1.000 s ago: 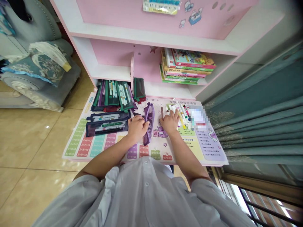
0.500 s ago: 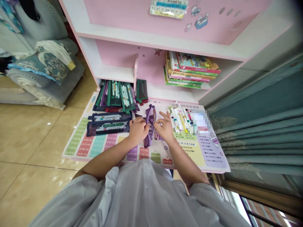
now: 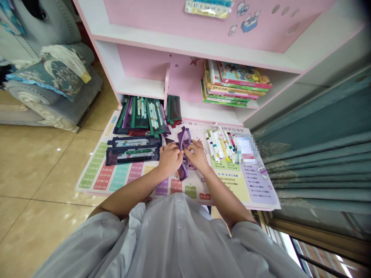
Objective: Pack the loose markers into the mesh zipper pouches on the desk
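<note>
right hand (image 3: 197, 155) moved to purple pouch (image 3: 183, 173) — pinching brown pen (image 3: 184, 145), left hand (image 3: 170, 157) clamped on pouch

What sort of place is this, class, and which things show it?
Probably a home, perhaps a living room with a study corner: an upholstered sofa, teal curtains, and a desk mat printed with multiplication tables.

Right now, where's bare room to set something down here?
Free: near left corner of the desk mat, your side of the navy pouches; near right part, your side of the loose markers. Crowded: the middle, left hand and right hand at the purple pouch; far left, green pouches.
</note>
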A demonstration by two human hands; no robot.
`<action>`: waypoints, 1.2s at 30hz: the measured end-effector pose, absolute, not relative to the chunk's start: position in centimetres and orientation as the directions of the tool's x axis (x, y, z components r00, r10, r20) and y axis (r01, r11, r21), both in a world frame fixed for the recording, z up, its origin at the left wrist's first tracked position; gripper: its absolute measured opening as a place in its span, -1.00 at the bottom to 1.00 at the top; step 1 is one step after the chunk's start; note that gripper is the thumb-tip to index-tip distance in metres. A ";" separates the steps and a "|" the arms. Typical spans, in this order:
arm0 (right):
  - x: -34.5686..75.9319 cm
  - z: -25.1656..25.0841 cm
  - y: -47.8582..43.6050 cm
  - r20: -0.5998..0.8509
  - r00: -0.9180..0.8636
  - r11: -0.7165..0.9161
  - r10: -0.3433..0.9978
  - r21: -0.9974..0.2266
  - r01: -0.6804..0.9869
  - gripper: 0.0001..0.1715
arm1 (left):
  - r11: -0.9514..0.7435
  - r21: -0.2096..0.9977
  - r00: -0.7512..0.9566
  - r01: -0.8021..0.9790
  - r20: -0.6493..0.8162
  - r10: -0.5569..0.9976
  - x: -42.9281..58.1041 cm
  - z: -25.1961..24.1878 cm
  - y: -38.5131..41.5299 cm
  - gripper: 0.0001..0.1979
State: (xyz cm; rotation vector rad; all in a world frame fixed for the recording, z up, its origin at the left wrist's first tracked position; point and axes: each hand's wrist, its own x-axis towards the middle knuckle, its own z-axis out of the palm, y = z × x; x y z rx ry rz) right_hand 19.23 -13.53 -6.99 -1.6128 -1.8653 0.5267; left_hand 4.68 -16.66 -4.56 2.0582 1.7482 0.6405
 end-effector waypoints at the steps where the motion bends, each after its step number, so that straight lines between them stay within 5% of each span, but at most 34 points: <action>1: 19.2 -7.2 -13.4 0.180 -0.069 0.172 0.981 -0.648 0.742 -0.75 | -0.169 0.545 0.133 0.821 0.105 0.986 4.7 -4.6 -16.7 -0.72; 13: 20.4 -7.2 -12.9 0.345 -0.028 0.253 0.938 -0.629 0.735 -0.61 | -0.191 0.526 0.133 0.828 0.147 0.980 4.6 -4.9 -16.6 -0.71; 18: 24.1 -7.4 -11.7 0.422 0.196 0.022 0.885 -0.460 0.888 -0.71 | -0.180 0.541 0.123 0.821 0.141 0.982 4.4 -4.9 -16.5 -0.69; 26: 27.2 -9.1 -10.5 0.275 0.271 -0.171 0.923 -0.338 0.926 -0.74 | -0.182 0.541 0.127 0.821 0.137 0.982 4.3 -4.9 -16.4 -0.69; 36: 26.6 -9.1 -9.9 0.130 0.207 -0.176 0.970 -0.218 0.960 -0.73 | -0.178 0.544 0.128 0.820 0.129 0.983 4.3 -4.8 -16.4 -0.68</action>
